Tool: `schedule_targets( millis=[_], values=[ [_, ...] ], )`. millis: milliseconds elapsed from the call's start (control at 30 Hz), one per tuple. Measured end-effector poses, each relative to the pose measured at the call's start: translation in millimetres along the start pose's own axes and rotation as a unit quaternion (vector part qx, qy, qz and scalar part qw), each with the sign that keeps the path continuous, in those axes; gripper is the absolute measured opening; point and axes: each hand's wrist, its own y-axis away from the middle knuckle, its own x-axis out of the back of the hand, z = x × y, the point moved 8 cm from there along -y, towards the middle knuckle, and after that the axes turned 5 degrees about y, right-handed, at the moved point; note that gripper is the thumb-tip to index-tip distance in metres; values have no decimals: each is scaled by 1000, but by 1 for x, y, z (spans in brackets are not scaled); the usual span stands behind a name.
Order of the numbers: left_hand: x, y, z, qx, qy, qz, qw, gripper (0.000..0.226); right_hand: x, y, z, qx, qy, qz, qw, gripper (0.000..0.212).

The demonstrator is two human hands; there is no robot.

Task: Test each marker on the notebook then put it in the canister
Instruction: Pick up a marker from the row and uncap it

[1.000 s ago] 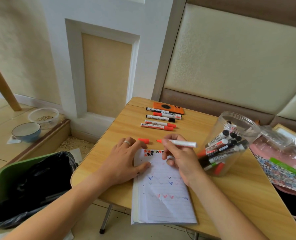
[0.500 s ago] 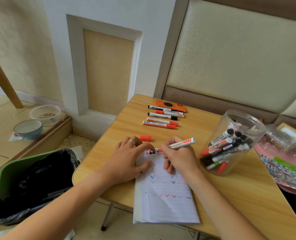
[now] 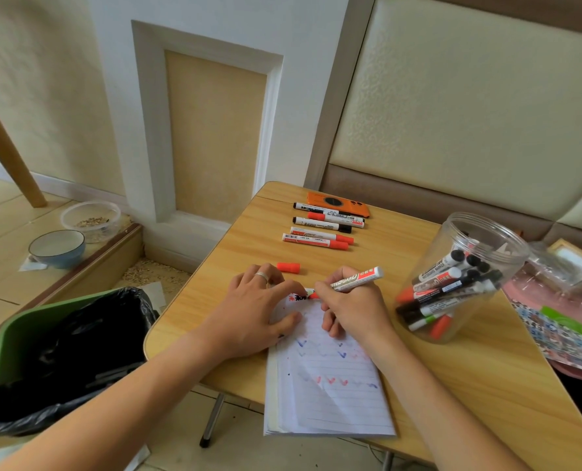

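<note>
Now | right fingers (image 3: 327,294) pinch marker (image 3: 356,279) on notebook (image 3: 334,379) | left fingers (image 3: 283,288) spread flat

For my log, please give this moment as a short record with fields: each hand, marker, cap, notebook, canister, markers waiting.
right hand: grips red marker, tip on the page
left hand: flat, presses on notebook
cap: red, off, on table beyond the left hand
canister: clear, tilted, open, holds many markers
waiting markers: five in a row near the orange phone
</note>
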Motion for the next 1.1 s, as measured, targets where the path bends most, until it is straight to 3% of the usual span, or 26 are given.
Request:
schedule_targets(
  millis=[1100],
  values=[
    [0,0,3,-1,-15,-10,1000,57,0,0,0,-15,-2,12,1000,13]
  ],
)
